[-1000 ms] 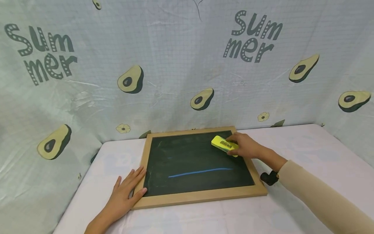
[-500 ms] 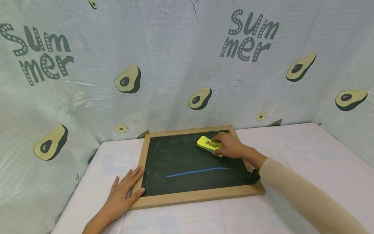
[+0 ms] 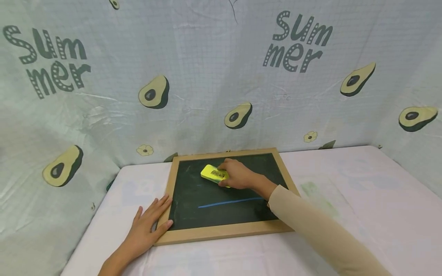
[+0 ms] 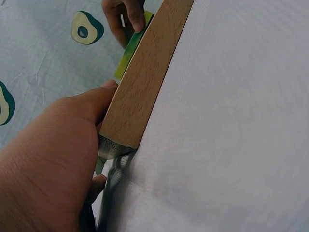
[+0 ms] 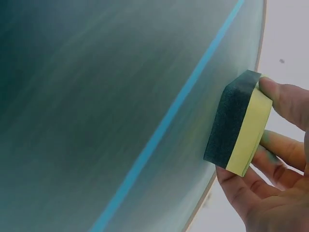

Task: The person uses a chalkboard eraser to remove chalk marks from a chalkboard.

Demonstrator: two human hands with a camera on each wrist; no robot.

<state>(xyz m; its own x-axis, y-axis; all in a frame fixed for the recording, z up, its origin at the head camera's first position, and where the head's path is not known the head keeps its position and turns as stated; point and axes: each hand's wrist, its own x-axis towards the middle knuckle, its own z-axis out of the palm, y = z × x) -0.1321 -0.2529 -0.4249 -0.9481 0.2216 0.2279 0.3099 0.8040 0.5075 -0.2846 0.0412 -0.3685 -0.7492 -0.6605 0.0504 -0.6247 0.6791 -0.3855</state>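
A wood-framed chalkboard [image 3: 228, 216] lies on the table, with a blue chalk line [image 3: 221, 204] across its lower half. My right hand [image 3: 238, 174] grips a yellow chalkboard eraser [image 3: 211, 173] over the upper middle of the board. In the right wrist view, the thumb and fingers hold the eraser [image 5: 239, 125] by its yellow body, its dark felt side facing the board. On the frame's left side rests my left hand [image 3: 143, 232], fingers spread and fairly straight. The left wrist view has this hand [image 4: 53, 159] against the frame's corner, the fingers mostly hidden.
A pale cloth [image 3: 345, 180] covers the table, with a greenish smudge [image 3: 317, 195] right of the board. Behind the board's far edge hangs a curtain [image 3: 200, 76] printed with avocados and lettering. Faint chalk marks [image 3: 188, 168] show at the board's upper left.
My right hand has swept left with the eraser, from the board's upper right to its upper middle. The left hand stays on the frame, and the blue line looks the same.
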